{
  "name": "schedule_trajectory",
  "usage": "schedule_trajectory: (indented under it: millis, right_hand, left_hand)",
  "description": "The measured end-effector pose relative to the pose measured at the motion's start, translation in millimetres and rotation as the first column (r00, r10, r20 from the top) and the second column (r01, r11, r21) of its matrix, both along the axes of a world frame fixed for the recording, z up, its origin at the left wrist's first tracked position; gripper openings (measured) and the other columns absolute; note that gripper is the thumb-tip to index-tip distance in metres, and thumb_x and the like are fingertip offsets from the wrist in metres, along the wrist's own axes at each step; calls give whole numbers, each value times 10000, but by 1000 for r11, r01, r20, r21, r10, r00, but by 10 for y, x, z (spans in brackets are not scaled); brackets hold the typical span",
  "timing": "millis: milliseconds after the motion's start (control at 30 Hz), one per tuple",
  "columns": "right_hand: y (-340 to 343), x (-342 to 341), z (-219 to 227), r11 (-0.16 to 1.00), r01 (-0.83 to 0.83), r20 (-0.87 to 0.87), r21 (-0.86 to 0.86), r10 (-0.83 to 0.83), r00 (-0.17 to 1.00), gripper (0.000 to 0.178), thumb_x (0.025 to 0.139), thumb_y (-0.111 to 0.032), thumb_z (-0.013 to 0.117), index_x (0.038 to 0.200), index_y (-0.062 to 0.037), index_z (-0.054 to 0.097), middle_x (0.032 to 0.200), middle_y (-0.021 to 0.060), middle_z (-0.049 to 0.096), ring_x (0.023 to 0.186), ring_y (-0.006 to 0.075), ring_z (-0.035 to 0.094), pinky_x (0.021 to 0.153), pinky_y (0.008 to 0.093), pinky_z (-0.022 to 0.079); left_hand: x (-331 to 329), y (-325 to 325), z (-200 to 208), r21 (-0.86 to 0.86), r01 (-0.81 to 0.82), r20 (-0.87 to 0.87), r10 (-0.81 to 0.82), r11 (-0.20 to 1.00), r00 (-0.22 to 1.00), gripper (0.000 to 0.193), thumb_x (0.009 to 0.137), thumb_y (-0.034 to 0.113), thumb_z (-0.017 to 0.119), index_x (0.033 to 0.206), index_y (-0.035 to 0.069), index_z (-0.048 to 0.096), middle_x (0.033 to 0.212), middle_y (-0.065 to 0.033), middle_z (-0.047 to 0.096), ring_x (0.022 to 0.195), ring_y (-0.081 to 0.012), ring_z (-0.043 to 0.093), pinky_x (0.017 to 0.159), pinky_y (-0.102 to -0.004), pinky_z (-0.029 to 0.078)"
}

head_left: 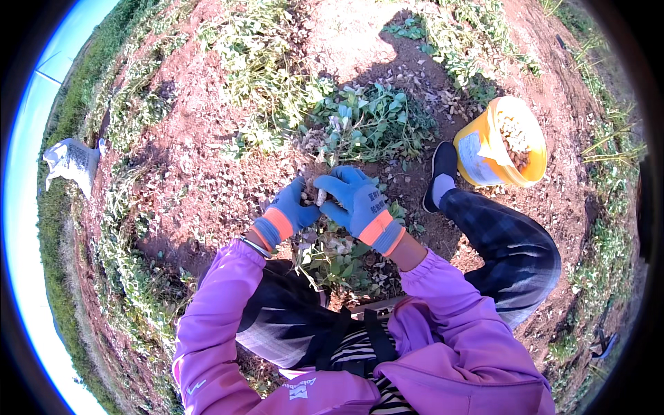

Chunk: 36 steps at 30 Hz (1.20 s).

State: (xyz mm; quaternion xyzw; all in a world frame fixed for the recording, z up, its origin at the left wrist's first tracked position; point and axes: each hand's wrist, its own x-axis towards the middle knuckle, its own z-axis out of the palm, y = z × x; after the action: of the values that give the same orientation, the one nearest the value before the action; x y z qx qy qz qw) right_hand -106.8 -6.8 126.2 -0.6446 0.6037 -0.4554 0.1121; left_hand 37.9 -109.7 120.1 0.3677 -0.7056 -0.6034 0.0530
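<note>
Both hands wear blue gloves with orange cuffs and meet in front of my lap. My left hand (pixel 296 206) is closed round the root end of a peanut plant (pixel 339 261), whose leaves hang below between my legs. My right hand (pixel 354 200) comes in from the other side with its fingers bent, closed at a pale peanut pod (pixel 321 197) between the two hands. Part of the roots and pods is hidden by the gloves. Just beyond my hands lies a heap of pulled peanut plants (pixel 373 121) with green leaves.
A yellow bucket (pixel 483 149) holding many peanuts stands right of my shoe (pixel 443 166). Rows of wilted plants (pixel 256 69) run across the reddish soil (pixel 194 131). At the far left sits a white sack (pixel 72 162).
</note>
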Motion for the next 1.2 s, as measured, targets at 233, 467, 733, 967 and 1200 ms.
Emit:
schedule_trajectory:
  millis: [233,467,733,967,1200]
  right_hand:
    - [-23,31,-70,996,-67,27,64,65,997,292,661,-106,654,924,-101,529,874,125,482,716,305,527,577,380,439]
    - [-23,45,-47,991,-115,222,73,96,970,288,688,-108,640,952,-81,526,908,135,495,703,295,552,579,347,450]
    - [-17,96,-64,996,-68,461,59,33,887,254,654,-70,669,879,-33,558,831,102,533,702,230,554,600,317,451]
    - [59,59,-36,989,-142,884,45,26,468,128,697,3,651,784,-21,560,764,35,549,612,119,531,536,243,433]
    - [45,-114,42,954,-227,957,194,-132,259,106,730,-9,644,774,-50,557,672,9,563,576,80,536,486,212,420]
  left_hand:
    - [18,20,-42,129,-8,-87,20,992,996,524,663,-41,654,1140,15,445,985,-63,582,864,-102,548,736,-253,470]
    - [59,-12,-110,70,-7,-25,9,998,1000,429,671,80,676,1059,17,503,872,-37,605,762,-84,540,673,-249,471]
    - [69,-31,-118,118,-3,0,3,993,1000,413,690,18,670,1066,3,499,952,-58,592,849,-91,552,725,-245,467]
    - [5,27,106,143,106,-42,-101,984,994,389,737,68,650,1089,-5,500,906,-23,590,800,-53,526,707,-216,449]
    - [37,47,74,274,169,-214,-111,947,971,437,766,39,612,1176,20,464,1014,-19,574,885,-81,538,786,-250,452]
